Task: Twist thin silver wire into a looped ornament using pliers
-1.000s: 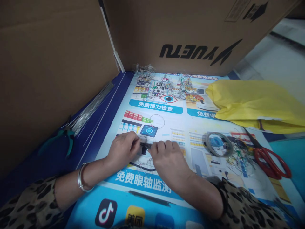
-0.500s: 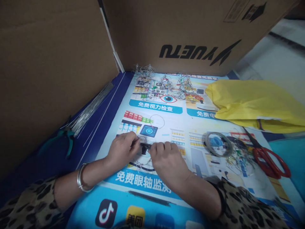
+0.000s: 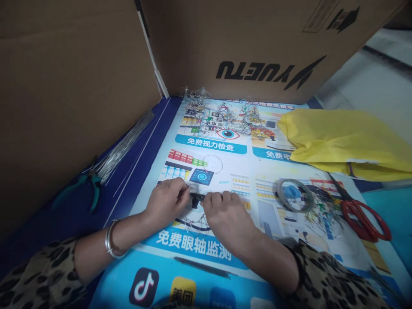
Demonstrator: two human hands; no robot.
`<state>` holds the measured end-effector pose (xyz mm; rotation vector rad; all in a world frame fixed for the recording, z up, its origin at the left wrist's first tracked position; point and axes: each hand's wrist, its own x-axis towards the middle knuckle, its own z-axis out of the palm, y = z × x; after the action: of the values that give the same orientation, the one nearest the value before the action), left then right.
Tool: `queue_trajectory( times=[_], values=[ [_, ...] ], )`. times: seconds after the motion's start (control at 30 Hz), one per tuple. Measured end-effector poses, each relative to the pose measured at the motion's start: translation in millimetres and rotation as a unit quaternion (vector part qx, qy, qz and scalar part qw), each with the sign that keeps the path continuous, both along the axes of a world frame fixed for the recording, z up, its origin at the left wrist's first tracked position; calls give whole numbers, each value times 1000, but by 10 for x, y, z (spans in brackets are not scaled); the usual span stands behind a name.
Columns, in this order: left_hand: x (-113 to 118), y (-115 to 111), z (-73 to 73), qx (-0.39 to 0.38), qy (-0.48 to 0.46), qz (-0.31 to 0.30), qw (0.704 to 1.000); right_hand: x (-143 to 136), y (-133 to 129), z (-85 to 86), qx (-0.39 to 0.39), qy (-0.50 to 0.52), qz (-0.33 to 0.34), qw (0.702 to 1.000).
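Observation:
My left hand [image 3: 169, 198] is closed in a pinch on thin wire, and a fine wire loop [image 3: 193, 188] shows beside its fingertips. Wrapped in my right hand [image 3: 229, 221] are small pliers [image 3: 197, 196]; their dark, narrow jaws point left and meet the left fingertips, while the handles are hidden in the palm. Exactly what lies between the jaws is too small to make out. Thin wire pieces [image 3: 189, 224] lie on the printed sheet below the hands. Beyond them rests a single round wire ring [image 3: 213, 165].
Teal-handled pliers [image 3: 94, 193] and a bundle of straight wires [image 3: 124, 143] lie left. Tangled wire pieces [image 3: 225, 113] sit before the cardboard box [image 3: 257, 38]. At right are a tape roll [image 3: 279, 195], red scissors [image 3: 365, 219], more wire bits [image 3: 322, 210] and a yellow bag [image 3: 347, 133].
Both hands and the pliers stay in nearly the same place. The whole view has shifted very slightly.

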<state>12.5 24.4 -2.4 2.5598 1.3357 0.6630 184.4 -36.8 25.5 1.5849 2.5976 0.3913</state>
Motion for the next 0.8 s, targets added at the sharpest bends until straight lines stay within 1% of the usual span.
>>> queue_trajectory(
  times=[0.2, 0.33, 0.6, 0.8],
  values=[
    [0, 13, -10, 0, -2, -1, 1000, 8, 17, -7, -1, 4, 5, 1000],
    [-13, 12, -12, -1, -7, -8, 1000, 27, 29, -26, 11, 14, -7, 1000],
    [-52, 22, -4, -33, -20, -44, 998, 91, 21, -78, 16, 53, -19, 998],
    [-68, 32, -16, -35, -24, -68, 997, 103, 48, -39, -6, 57, -11, 998]
  ],
)
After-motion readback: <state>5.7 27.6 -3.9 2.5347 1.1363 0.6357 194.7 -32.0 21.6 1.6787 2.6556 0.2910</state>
